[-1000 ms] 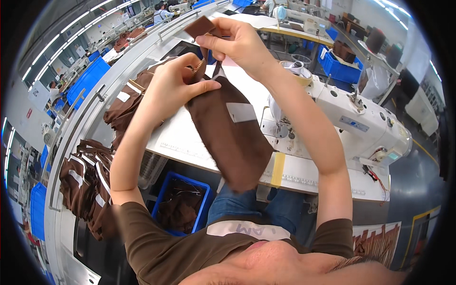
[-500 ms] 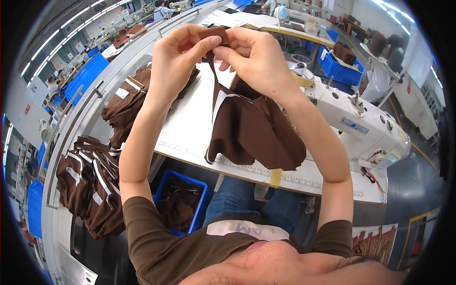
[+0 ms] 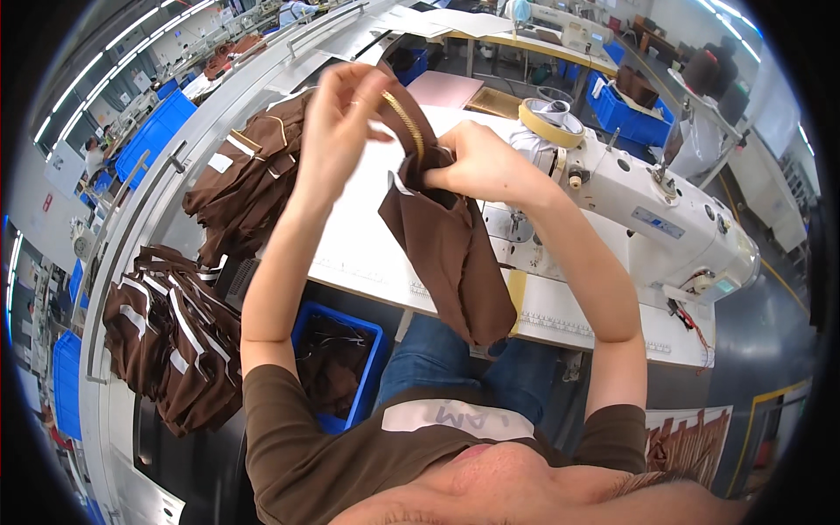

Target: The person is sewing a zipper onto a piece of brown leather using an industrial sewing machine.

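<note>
Your left hand (image 3: pixel 341 121) pinching a curved, gold-toothed zipper strip (image 3: pixel 409 124), right hand (image 3: pixel 492 171) closed on limp brown fabric (image 3: pixel 464 271), white tabletop (image 3: pixel 354 238) below

The bare left hand (image 3: pixel 339 118) is now parted from the bare right hand (image 3: pixel 492 166); the gold-toothed brown zipper strip (image 3: pixel 405 119) is exposed between.

Left hand (image 3: pixel 343 118) higher (seemingly pinching), right hand (image 3: pixel 486 166) curled below.

Blue crate (image 3: pixel 623 131), flat pink sheet (image 3: pixel 444 89)
</note>
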Demonstrator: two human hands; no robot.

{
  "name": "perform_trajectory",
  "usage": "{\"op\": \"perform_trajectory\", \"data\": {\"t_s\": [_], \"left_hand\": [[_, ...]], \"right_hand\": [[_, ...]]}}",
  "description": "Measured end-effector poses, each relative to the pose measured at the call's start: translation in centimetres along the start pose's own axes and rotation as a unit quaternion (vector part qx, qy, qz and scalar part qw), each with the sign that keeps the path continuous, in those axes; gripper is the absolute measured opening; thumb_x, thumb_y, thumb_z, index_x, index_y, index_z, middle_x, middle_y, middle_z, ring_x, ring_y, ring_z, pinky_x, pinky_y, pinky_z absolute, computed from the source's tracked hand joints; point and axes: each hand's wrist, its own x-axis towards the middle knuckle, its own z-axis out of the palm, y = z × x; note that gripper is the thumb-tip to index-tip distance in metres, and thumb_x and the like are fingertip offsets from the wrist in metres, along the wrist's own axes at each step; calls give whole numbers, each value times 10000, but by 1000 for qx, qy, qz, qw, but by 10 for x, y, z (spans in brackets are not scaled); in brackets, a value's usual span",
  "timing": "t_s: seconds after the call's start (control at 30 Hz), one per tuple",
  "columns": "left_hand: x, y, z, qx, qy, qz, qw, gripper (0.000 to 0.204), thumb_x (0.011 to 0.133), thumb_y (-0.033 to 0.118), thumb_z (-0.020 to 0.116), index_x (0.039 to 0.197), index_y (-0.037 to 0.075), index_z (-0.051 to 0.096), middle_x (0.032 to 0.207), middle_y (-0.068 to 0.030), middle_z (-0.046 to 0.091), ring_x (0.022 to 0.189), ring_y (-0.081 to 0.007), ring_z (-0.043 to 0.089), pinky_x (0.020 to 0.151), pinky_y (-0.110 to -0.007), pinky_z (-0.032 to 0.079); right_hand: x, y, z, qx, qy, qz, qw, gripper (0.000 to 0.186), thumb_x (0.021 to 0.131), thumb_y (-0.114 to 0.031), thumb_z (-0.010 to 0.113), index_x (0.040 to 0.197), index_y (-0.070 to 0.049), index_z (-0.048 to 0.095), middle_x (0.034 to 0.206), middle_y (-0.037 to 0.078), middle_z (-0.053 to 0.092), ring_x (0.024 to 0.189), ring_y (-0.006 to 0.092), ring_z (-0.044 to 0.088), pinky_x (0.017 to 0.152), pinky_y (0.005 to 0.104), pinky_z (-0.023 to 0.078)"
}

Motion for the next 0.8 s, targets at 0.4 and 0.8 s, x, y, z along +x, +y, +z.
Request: {"op": "perform_trajectory", "data": {"t_s": [0.4,0.8], "left_hand": [[-56,-10,23,-1,24,51,998,824,776,-90,638,1419,95,158,850,-69,630,796,-110,630,710,-224,517],[-49,-12,4,-83,-65,-94,990,771,742,-101,642,1386,74,256,819,-69,638,801,-98,627,754,-214,506]], "right_hand": [[-10,21,4,90,19,-3,996,208,732,-134,670,839,44,670,706,117,656,646,143,618,603,275,481],[-23,23,4,248,61,-52,965,102,802,-50,676,825,38,629,757,41,650,725,71,606,647,219,479]]}}
